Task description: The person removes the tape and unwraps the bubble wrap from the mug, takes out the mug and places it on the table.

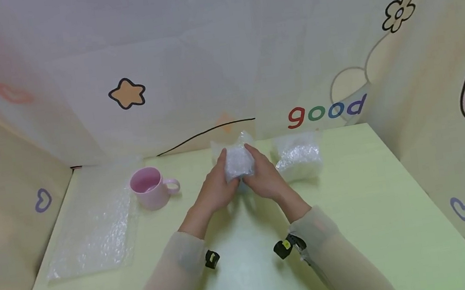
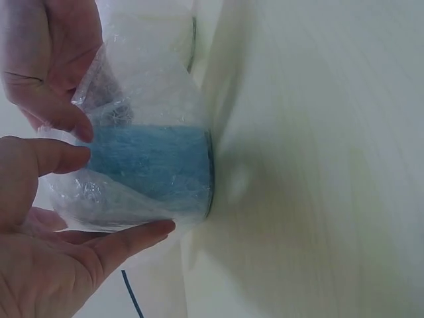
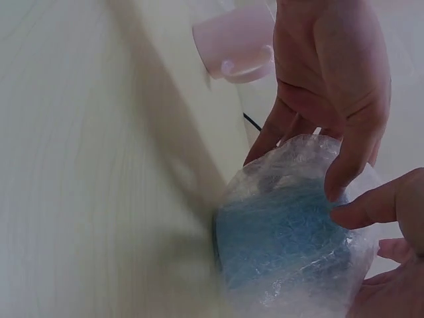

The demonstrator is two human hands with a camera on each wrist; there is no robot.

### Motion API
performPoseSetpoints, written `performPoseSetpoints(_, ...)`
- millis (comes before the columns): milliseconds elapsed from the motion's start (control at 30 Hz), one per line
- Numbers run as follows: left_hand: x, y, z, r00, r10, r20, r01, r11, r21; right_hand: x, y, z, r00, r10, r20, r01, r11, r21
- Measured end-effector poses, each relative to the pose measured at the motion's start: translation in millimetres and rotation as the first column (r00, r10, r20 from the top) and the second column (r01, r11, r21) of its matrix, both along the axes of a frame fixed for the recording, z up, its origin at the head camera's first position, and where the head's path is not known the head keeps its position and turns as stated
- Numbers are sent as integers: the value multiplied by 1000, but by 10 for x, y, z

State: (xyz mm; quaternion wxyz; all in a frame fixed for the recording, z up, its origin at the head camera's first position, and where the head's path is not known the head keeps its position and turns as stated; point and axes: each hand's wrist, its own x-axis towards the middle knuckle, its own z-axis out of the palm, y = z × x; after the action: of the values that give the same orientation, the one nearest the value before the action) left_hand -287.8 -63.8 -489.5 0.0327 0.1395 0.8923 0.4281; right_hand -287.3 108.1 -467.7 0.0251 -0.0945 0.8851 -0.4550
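Note:
Both hands hold a blue cylindrical object (image 2: 156, 162) wrapped in clear bubble wrap (image 1: 239, 162), at the middle of the table's far part. From the left side my left hand (image 1: 217, 189) grips it, fingers curved around the wrap. My right hand (image 1: 266, 178) grips the opposite side. On the near side the two thumbs press the wrap close together. Blue shows through the plastic in both wrist views, and its lower end sits at or just above the tabletop. The wrap's far side is hidden.
Left of the hands stands a pink mug (image 1: 153, 194), handle pointing right. A flat bubble-wrap sheet (image 1: 89, 227) lies at the table's left. To the right is another bubble-wrapped bundle (image 1: 298, 156). A printed curtain (image 1: 183, 73) rises behind the pale table (image 1: 384, 223).

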Motion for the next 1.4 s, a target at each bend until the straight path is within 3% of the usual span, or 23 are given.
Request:
performPoseSetpoints(167,-17,-17,63,1000,3,-20,-3,1000,5,18,-23,38,1000,-22,-18,22,1000,-4)
performPoseSetpoints(300,42,-42,108,1000,11,-21,-11,1000,24,79,-28,65,999,-31,-20,30,999,-9)
performPoseSetpoints(733,483,-79,158,998,59,-8,-59,997,52,485,35,126,999,-35,12,35,999,-40)
performPoseSetpoints(1000,721,-32,200,996,79,41,-82,993,84,700,84,136,999,-48,22,50,997,-63)
performPoseSetpoints(1400,1041,-41,150,995,90,36,-93,991,101,983,102,64,998,-58,36,62,993,-104)
